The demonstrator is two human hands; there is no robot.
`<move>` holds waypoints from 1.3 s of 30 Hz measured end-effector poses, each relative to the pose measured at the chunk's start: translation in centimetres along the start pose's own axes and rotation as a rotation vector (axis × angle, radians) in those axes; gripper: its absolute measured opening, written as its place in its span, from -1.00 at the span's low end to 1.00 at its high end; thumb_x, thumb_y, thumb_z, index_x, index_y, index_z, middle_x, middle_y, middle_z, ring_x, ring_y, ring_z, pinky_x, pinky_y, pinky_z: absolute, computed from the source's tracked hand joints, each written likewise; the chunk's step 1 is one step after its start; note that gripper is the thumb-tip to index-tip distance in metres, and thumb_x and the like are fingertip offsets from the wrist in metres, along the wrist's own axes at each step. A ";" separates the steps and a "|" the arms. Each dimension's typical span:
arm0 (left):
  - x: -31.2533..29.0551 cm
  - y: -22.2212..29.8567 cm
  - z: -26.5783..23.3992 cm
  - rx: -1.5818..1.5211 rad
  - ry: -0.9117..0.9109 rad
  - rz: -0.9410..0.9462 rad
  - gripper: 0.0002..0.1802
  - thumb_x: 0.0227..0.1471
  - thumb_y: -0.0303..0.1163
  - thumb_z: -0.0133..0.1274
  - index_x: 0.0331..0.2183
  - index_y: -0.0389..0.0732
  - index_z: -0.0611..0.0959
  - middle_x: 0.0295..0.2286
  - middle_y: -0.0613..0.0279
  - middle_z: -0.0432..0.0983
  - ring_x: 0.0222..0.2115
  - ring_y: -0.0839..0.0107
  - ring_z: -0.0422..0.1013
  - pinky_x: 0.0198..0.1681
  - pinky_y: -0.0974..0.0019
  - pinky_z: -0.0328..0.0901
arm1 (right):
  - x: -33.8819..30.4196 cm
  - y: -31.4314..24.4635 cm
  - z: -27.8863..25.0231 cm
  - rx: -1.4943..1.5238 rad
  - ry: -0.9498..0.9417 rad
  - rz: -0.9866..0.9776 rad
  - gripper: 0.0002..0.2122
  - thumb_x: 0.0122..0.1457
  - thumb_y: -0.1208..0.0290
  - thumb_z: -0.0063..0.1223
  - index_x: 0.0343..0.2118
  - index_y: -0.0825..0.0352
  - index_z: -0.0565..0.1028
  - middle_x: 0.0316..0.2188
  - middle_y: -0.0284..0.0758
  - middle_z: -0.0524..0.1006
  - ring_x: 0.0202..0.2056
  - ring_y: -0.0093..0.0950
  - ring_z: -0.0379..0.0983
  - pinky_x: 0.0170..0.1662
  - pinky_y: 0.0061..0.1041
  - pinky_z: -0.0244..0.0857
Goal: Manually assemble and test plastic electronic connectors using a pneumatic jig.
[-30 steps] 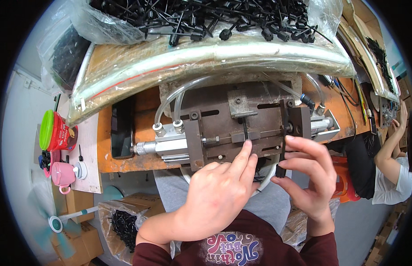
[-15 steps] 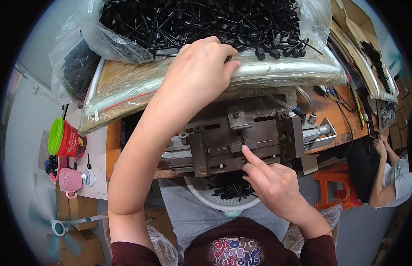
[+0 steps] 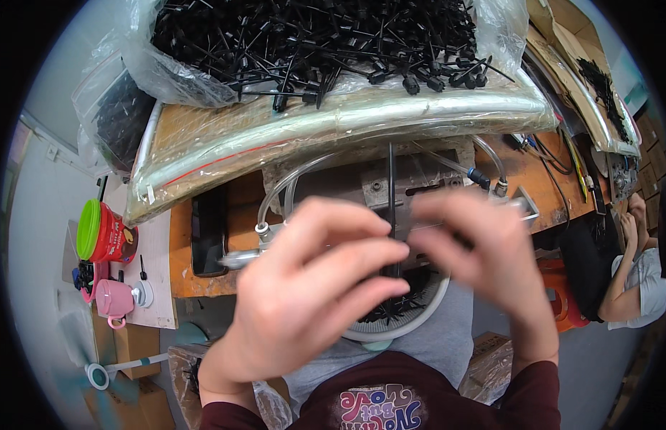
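Above the metal fixture [image 3: 354, 186], a long thin black plastic piece [image 3: 391, 175] stands almost upright between my hands. My left hand [image 3: 311, 272] curls from the left, its fingertips closed across the piece's lower part. From the right, my right hand [image 3: 483, 244] reaches close to the same piece; motion smears its fingers, so its grip cannot be made out. Much of the fixture is hidden behind both hands. Under them, a round white basket [image 3: 426, 315] on my lap holds more black pieces.
A large heap of black plastic pieces [image 3: 311, 50] lies in clear plastic on a film-wrapped board [image 3: 333, 118] at the back. Air hoses [image 3: 279, 186] run to the fixture. At left are a phone [image 3: 209, 236], a red tub [image 3: 116, 236] and a pink cup [image 3: 113, 297]. Another person [image 3: 627, 272] sits at right.
My left hand has come back from the heap to in front of the fixture. My right hand has lifted off the fixture toward it. A long black piece now shows between them.
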State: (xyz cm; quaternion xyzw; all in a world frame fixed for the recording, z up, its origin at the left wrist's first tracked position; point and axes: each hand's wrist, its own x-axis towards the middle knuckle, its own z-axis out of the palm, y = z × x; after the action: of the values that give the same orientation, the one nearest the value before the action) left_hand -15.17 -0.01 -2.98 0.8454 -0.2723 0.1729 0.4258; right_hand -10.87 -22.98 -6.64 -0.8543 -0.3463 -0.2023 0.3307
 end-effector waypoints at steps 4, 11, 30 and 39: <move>-3.1 -0.2 1.8 -0.056 -0.126 -0.004 -0.62 -0.20 -0.50 0.45 -0.24 -0.33 0.75 -0.03 -0.02 0.57 -0.32 0.34 0.59 -0.21 0.33 0.51 | 6.7 5.3 -2.9 -0.501 0.266 -0.064 -0.75 0.07 0.59 0.26 -0.16 0.23 0.64 -0.28 -0.44 0.64 -0.37 -0.52 0.52 -0.35 -0.56 0.35; -6.4 -2.1 6.2 0.234 -0.058 0.044 -0.72 -0.07 -0.41 0.34 -0.27 -0.33 0.70 0.02 -0.06 0.57 -0.34 0.30 0.60 -0.25 0.32 0.48 | 13.6 10.5 -2.2 -0.737 -0.043 0.063 -0.54 0.07 0.59 0.25 0.07 0.14 0.54 -0.10 -0.35 0.62 -0.01 -0.27 0.52 0.09 -0.26 0.42; -5.5 -2.2 7.4 0.375 -0.127 0.004 -0.68 -0.02 -0.36 0.29 -0.21 -0.33 0.70 0.03 -0.07 0.57 -0.57 0.44 0.52 -0.44 0.40 0.41 | 13.1 5.2 -5.4 0.254 0.290 0.182 -0.80 0.26 0.31 0.23 -0.28 0.37 0.65 -0.51 -0.49 0.52 -0.53 -0.76 0.31 -0.44 -0.67 0.18; -4.2 -1.0 4.9 -0.001 0.162 0.119 -0.57 -0.13 -0.58 0.37 -0.12 -0.34 0.72 -0.11 -0.03 0.60 -0.28 0.22 0.60 -0.28 0.27 0.51 | 1.9 -0.2 -1.0 1.050 -0.332 0.803 -0.83 0.27 0.37 0.24 -0.26 0.39 0.60 -0.59 -0.48 0.53 -0.67 -0.76 0.37 -0.63 -0.75 0.15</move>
State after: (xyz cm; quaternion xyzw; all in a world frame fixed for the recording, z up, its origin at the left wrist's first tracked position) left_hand -17.62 -2.20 -8.70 0.8108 -0.2866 0.2654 0.4359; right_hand -9.89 -22.69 -4.75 -0.6627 -0.1007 0.2648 0.6932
